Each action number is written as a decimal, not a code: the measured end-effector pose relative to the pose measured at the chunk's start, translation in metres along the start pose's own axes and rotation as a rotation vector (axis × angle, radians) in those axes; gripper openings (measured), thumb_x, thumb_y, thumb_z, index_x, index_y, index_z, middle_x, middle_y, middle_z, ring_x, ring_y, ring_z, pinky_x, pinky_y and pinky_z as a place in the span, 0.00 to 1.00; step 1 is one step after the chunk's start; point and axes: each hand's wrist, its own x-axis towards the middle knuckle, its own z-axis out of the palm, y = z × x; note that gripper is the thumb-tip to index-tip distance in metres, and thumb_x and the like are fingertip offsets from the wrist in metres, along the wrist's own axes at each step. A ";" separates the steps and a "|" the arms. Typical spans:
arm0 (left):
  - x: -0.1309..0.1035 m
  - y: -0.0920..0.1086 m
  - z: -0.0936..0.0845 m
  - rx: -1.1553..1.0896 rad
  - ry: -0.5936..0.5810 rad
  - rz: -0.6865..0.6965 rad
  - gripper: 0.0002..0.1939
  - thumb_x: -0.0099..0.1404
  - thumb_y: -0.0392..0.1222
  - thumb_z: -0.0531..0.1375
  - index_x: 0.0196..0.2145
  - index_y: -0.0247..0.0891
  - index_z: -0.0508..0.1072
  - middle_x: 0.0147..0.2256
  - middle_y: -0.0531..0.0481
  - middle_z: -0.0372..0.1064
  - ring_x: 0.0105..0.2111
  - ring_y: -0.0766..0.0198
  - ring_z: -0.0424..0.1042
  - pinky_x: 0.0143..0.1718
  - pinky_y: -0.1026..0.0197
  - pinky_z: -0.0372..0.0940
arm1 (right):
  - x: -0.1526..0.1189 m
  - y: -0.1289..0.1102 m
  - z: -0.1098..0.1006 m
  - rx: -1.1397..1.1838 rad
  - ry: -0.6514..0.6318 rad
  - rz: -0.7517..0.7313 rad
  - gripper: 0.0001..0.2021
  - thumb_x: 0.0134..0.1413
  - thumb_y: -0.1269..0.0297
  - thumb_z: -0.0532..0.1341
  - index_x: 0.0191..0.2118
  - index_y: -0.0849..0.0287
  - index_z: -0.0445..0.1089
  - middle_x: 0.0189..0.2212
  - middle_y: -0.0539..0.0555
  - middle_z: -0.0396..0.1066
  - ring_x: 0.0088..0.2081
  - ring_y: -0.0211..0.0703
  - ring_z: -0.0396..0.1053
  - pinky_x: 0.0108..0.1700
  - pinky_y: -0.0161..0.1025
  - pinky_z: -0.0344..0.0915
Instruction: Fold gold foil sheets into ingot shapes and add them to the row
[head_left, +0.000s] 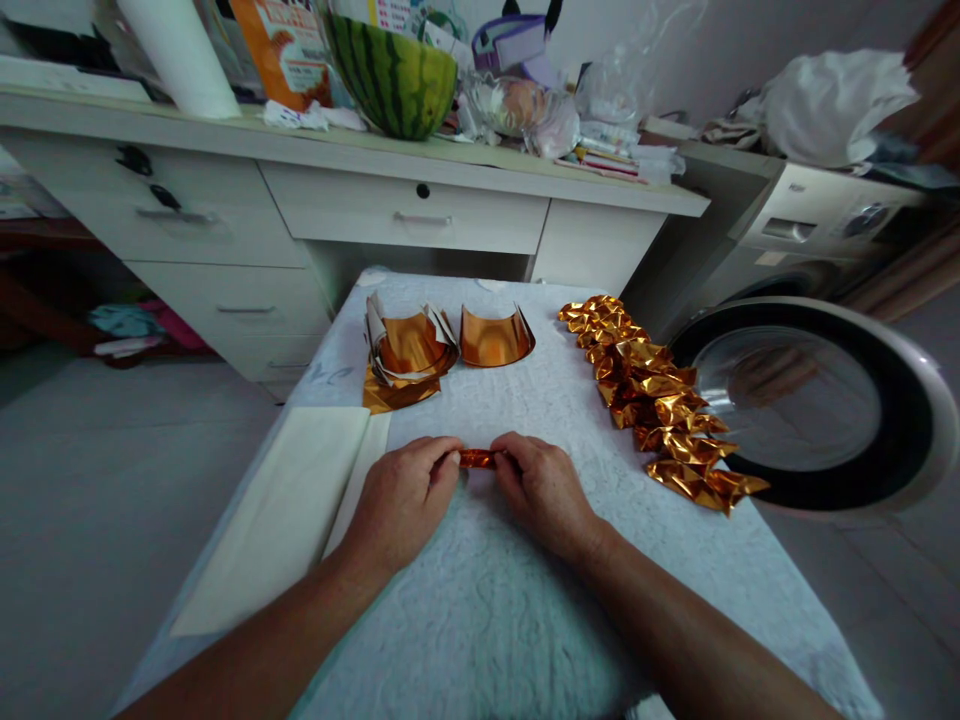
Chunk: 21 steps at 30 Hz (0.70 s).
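Left hand (405,495): grip pinched on one end of the foil strip (477,458) | right hand (544,490): grip pinched on the other | strip: between them, over the bench (480,610) | I'd say: pinch evenly, keep it straight, avoid tearing

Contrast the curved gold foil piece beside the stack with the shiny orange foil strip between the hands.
The curved gold foil piece is broad; the shiny orange foil strip is narrow. The piece curls up at its sides; the strip looks nearly straight. The piece sits untouched; the left hand and right hand hold the strip. Both are reflective.
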 end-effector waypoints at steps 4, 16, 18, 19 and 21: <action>0.001 -0.001 0.000 -0.009 0.004 -0.013 0.16 0.69 0.42 0.50 0.43 0.41 0.78 0.41 0.48 0.79 0.41 0.57 0.77 0.45 0.55 0.68 | 0.000 0.002 0.002 0.019 0.010 -0.002 0.09 0.59 0.72 0.54 0.39 0.59 0.71 0.31 0.53 0.74 0.31 0.41 0.70 0.36 0.36 0.62; 0.002 0.001 -0.001 0.020 0.010 -0.012 0.16 0.69 0.41 0.50 0.40 0.40 0.78 0.38 0.49 0.79 0.38 0.58 0.77 0.42 0.57 0.69 | -0.001 0.001 0.001 -0.003 -0.011 -0.035 0.09 0.64 0.69 0.53 0.39 0.59 0.71 0.31 0.54 0.75 0.32 0.40 0.71 0.36 0.36 0.63; 0.002 0.002 -0.002 0.033 0.020 -0.008 0.15 0.69 0.41 0.51 0.40 0.41 0.78 0.38 0.49 0.79 0.37 0.59 0.77 0.42 0.57 0.69 | -0.001 0.002 0.002 0.000 -0.018 -0.049 0.09 0.64 0.68 0.53 0.40 0.59 0.71 0.32 0.54 0.75 0.33 0.40 0.71 0.37 0.36 0.63; 0.003 0.002 -0.002 0.040 0.025 -0.006 0.15 0.69 0.40 0.51 0.40 0.41 0.78 0.38 0.49 0.79 0.37 0.59 0.77 0.42 0.57 0.69 | -0.001 0.002 0.003 0.005 -0.024 -0.058 0.09 0.64 0.68 0.53 0.41 0.59 0.71 0.32 0.54 0.74 0.33 0.40 0.71 0.37 0.36 0.63; 0.003 0.002 -0.002 0.050 0.032 -0.004 0.15 0.69 0.40 0.51 0.39 0.41 0.78 0.38 0.49 0.79 0.37 0.59 0.77 0.41 0.58 0.69 | -0.002 0.003 0.004 0.016 -0.039 -0.072 0.09 0.64 0.68 0.53 0.41 0.59 0.71 0.32 0.54 0.74 0.33 0.40 0.71 0.37 0.36 0.63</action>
